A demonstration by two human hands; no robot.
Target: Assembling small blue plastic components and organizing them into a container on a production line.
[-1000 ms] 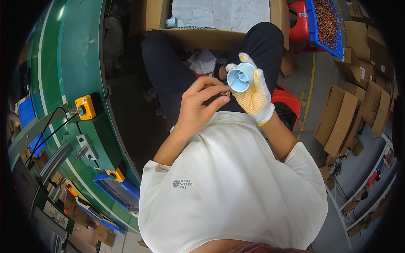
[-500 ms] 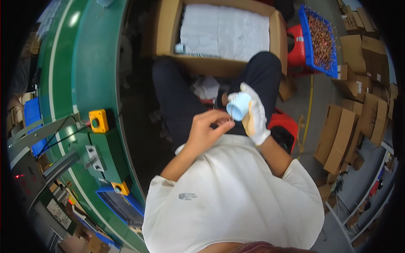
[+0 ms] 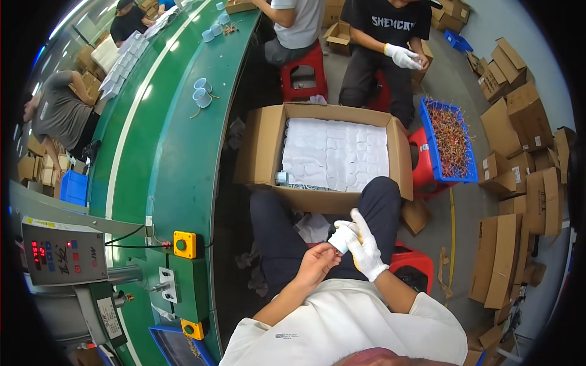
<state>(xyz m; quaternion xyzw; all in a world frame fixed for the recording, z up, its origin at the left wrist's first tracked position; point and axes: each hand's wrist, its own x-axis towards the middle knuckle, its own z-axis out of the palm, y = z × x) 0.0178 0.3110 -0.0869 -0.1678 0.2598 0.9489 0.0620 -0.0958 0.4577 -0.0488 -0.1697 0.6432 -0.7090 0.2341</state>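
In front of my lap, my right hand (image 3: 368, 249), in a white glove, grips a small light blue cup (image 3: 340, 238) from its right side. The cup lies tilted, its mouth toward my bare left hand (image 3: 318, 262). Thumb and fingertips of that hand are pinched together at the cup's rim. What they pinch is too small to make out. Beyond my knees stands an open cardboard box (image 3: 323, 198), lined on top with white paper sheets (image 3: 336, 146). Another light blue cup (image 3: 281, 177) sits in the box's near left corner.
A green conveyor table (image 3: 183, 152) runs along my left, carrying several cups (image 3: 202, 96) and a control box with yellow-framed buttons (image 3: 184, 244). At right, a blue crate (image 3: 448, 140) of thin reddish pieces rests on a red stool (image 3: 421, 152). Co-workers sit ahead; cartons (image 3: 500, 262) line the right.
My view has tilted up, bringing co-workers and more of the table into sight. The cup stays in my right hand, and my left hand remains pinched at its rim.
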